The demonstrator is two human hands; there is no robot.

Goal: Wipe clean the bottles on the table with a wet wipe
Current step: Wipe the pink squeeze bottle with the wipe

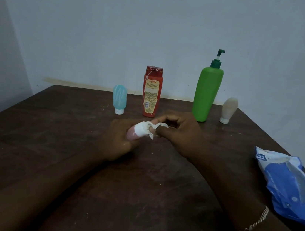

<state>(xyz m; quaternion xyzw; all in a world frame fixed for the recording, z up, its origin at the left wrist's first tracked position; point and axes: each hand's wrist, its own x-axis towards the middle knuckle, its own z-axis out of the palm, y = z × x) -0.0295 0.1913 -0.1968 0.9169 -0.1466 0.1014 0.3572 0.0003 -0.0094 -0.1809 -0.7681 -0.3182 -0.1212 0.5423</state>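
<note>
My left hand (118, 140) grips a small pink squeeze bottle (132, 134) with a white cap, held on its side above the table's middle. My right hand (179, 134) pinches a crumpled white wet wipe (153, 128) against the bottle's cap end. Along the back of the table stand a small blue squeeze bottle (119, 99) on its cap, a red bottle (151, 92), a tall green pump bottle (207, 89) and a small beige squeeze bottle (229, 110) on its cap.
A blue and white pack of wet wipes (291, 188) lies at the right edge of the dark brown table (47, 140). A grey wall rises right behind the bottles. White specks dot the tabletop.
</note>
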